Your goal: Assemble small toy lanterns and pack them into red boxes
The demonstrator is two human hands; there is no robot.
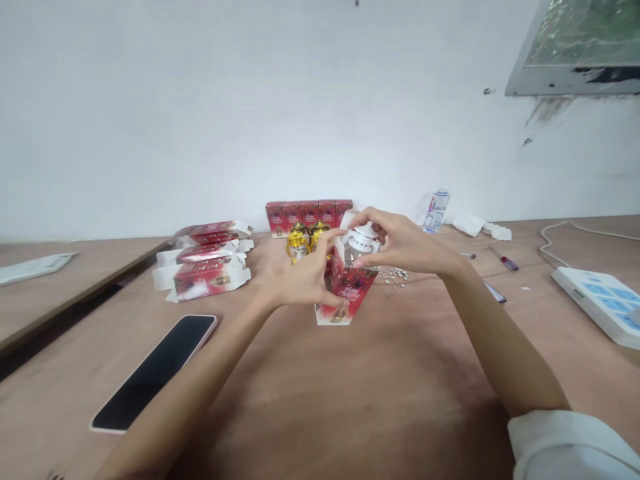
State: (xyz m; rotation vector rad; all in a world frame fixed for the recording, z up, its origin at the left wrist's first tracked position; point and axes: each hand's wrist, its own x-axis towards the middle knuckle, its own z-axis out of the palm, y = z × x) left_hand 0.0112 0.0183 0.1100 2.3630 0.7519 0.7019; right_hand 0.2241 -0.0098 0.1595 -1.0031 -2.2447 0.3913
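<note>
In the head view my left hand (pixel 310 277) grips a red printed cardboard box (pixel 353 293) that stands tilted, its white flaps up at the top. My right hand (pixel 400 243) has its thumb and fingers around a small white lantern (pixel 363 241), which is at the mouth of the box; its lower part is hidden inside. Just behind my left hand stand gold lanterns (pixel 298 245), partly covered by my fingers.
Closed red boxes (pixel 310 215) line the wall. Unfolded boxes (pixel 210 277) lie left, beyond a phone (pixel 155 373). Button cells (pixel 397 275), a screwdriver (pixel 507 261), a plastic bottle (pixel 437 210) and a white power strip (pixel 600 303) are on the right. A gap separates the left table.
</note>
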